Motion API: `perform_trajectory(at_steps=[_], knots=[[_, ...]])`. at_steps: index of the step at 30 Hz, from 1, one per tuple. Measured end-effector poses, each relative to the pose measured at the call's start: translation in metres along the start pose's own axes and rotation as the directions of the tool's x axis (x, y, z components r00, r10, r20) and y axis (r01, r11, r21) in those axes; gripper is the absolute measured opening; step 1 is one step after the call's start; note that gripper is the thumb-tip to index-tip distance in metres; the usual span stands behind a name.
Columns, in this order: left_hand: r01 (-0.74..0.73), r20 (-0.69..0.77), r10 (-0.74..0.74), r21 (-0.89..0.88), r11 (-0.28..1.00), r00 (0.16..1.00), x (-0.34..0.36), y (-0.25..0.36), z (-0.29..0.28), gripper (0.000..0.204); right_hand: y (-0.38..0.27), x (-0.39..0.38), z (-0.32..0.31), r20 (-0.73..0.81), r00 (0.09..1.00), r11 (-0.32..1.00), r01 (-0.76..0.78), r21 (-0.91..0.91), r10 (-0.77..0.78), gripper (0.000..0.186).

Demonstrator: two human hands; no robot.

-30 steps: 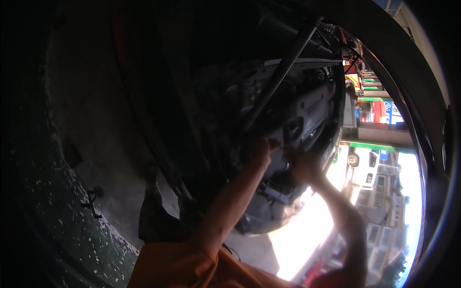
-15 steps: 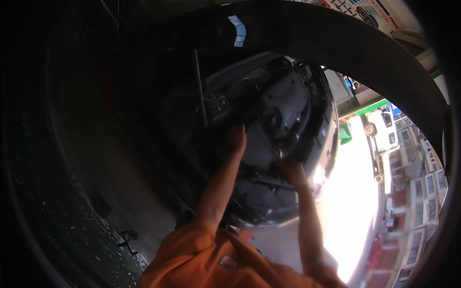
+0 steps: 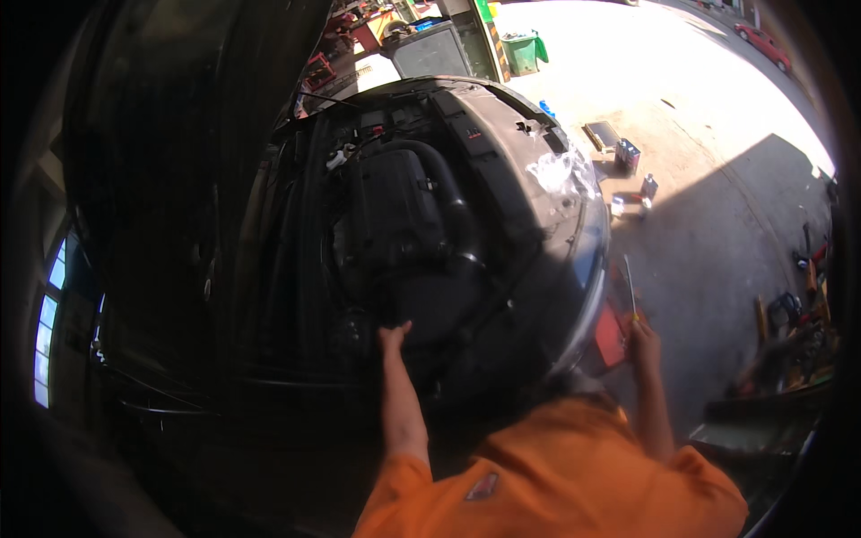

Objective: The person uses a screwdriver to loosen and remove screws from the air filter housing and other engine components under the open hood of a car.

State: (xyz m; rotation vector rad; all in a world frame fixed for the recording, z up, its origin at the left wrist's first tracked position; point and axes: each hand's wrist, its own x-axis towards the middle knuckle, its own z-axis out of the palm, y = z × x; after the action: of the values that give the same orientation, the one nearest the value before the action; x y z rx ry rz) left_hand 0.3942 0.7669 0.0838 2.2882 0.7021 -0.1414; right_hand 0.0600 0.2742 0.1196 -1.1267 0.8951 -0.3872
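Out beside the car's front edge, my right hand (image 3: pixel 642 337) is closed around a screwdriver (image 3: pixel 630 285). Its yellowish handle is in my fist and its metal shaft points up and away. My left hand (image 3: pixel 395 335) reaches into the dark engine bay, at the near edge of a flat black box-shaped cover (image 3: pixel 435 300). Shadow swallows most of its fingers, so whether they grip anything does not show. Beyond that cover sit the black engine cover (image 3: pixel 395 193) and a thick curved black hose (image 3: pixel 453 184).
The raised hood (image 3: pixel 148 179) stands tall on the left. Crumpled clear plastic (image 3: pixel 563 172) lies on the car's front. Cans and small bottles (image 3: pixel 627 155) stand on the floor to the right, with a red box (image 3: pixel 611 336) nearer. Tools (image 3: pixel 789 318) crowd the far right; a green bin (image 3: pixel 522 52) stands outside.
My view has swung round to the right. My right hand has come out of the engine bay and now holds the screwdriver beside the car. My left hand remains in the bay.
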Motion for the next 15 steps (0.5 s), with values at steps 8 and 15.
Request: perform_trajectory(at_steps=[8,15], knots=[[-0.168,-0.043,0.176,0.145,0.975,0.984,-0.021,0.008,-0.005,0.057,-0.033,-0.03,0.023,0.134,0.991,0.999,-0.017,-0.043,0.023,0.039],[-0.086,-0.133,0.124,0.263,0.961,0.983,-0.01,-0.013,-0.01,0.081,-0.065,0.015,0.084,0.392,0.918,0.913,0.113,-0.393,0.055,0.036]])
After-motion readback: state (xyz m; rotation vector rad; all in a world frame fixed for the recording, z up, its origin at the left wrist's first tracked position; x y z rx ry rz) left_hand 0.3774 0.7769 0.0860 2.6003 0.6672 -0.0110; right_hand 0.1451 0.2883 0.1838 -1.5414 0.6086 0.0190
